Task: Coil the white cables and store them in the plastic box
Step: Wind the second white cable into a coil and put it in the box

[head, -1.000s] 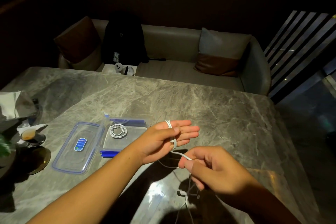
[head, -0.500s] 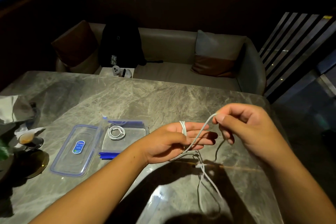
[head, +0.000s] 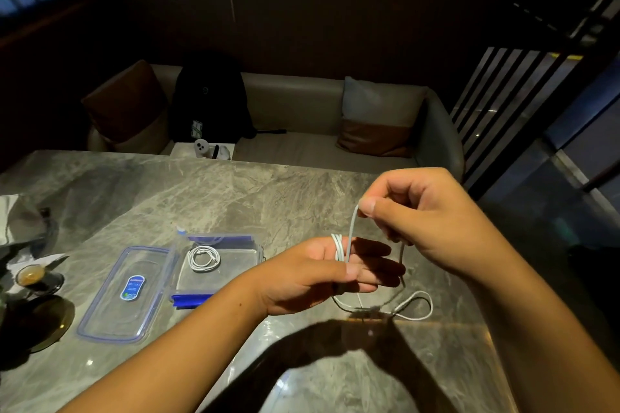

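My left hand (head: 322,273) is held flat over the table with a white cable (head: 339,246) wound around its fingers in a few turns, the thumb pressing on it. Above and to the right, my right hand (head: 422,211) pinches the same cable between thumb and forefinger and holds it taut. The loose end of the cable lies in a loop (head: 414,307) on the table below my hands. To the left stands the clear plastic box (head: 250,253) with blue clips, and a second coiled white cable (head: 204,258) lies inside it.
The box's clear lid (head: 114,305) with a blue label lies flat left of the box. A small dark cup and saucer (head: 37,280) and crumpled paper sit near the table's left edge. Beyond the marble table (head: 235,201) is a sofa with cushions and a black backpack (head: 209,99).
My right hand has carried the cable from below my left hand up and over to the right, adding a turn around the left fingers. The loose tail on the table has become shorter.
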{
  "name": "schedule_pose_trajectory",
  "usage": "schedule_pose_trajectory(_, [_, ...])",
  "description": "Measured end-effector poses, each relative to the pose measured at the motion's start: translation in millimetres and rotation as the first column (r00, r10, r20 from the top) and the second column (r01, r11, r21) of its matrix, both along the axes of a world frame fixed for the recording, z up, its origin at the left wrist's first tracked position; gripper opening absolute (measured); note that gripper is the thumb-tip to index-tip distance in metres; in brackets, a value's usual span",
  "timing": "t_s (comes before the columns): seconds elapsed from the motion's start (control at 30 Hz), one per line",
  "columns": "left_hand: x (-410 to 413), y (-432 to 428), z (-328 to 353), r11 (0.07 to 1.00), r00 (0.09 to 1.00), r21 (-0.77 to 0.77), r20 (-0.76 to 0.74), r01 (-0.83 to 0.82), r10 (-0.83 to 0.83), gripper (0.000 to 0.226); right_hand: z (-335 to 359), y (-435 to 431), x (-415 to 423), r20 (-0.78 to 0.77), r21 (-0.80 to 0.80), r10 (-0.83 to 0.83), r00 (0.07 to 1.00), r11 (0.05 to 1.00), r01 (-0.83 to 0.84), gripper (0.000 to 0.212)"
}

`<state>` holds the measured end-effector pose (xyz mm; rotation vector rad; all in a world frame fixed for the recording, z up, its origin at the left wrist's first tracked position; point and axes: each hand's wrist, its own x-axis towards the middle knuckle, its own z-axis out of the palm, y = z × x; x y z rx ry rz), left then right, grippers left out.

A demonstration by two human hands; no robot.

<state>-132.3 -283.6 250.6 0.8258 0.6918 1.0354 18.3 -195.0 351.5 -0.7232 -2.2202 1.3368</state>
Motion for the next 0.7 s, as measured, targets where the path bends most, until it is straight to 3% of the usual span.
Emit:
schedule_pose_trajectory(0.27, [6.0,-13.6,29.0,0.998,0.989,0.064,-0.149,0.003,0.007,0.03,17.8,-5.0,2.5,-0.028,0.071,0.044,0.999,0.997,-0.042,0.017])
schedule_pose_trajectory(0.33, [7.8,-16.1,31.7,0.996,0.974,0.09,-0.228,0.003,0.018,0.037,19.6,-7.9,1.3,-0.051,0.075,0.058,0.997,0.996,-0.054,0.018])
schedule_pose_trajectory(0.43, [11.4,-21.2,38.2,0.995,0.985,0.102,-0.171,-0.014,0.031,0.03,20.3,-9.7,-1.7,-0.079,0.084,0.055,0.995,0.995,-0.048,0.018])
schedule_pose_trajectory(0.53, [11.2,-26.5,43.2,0.991,0.996,0.135,-0.087,0.002,0.01,0.032,21.7,-7.0,-1.7,-0.108,0.044,0.032,0.994,0.999,-0.027,0.017])
schedule_pose_trajectory(0.7, [9.8,-32.5,47.4,0.976,0.985,0.204,-0.164,0.081,-0.047,0.044,11.7,-1.5,-1.7,-0.121,-0.132,-0.003,0.993,0.991,-0.013,0.018])
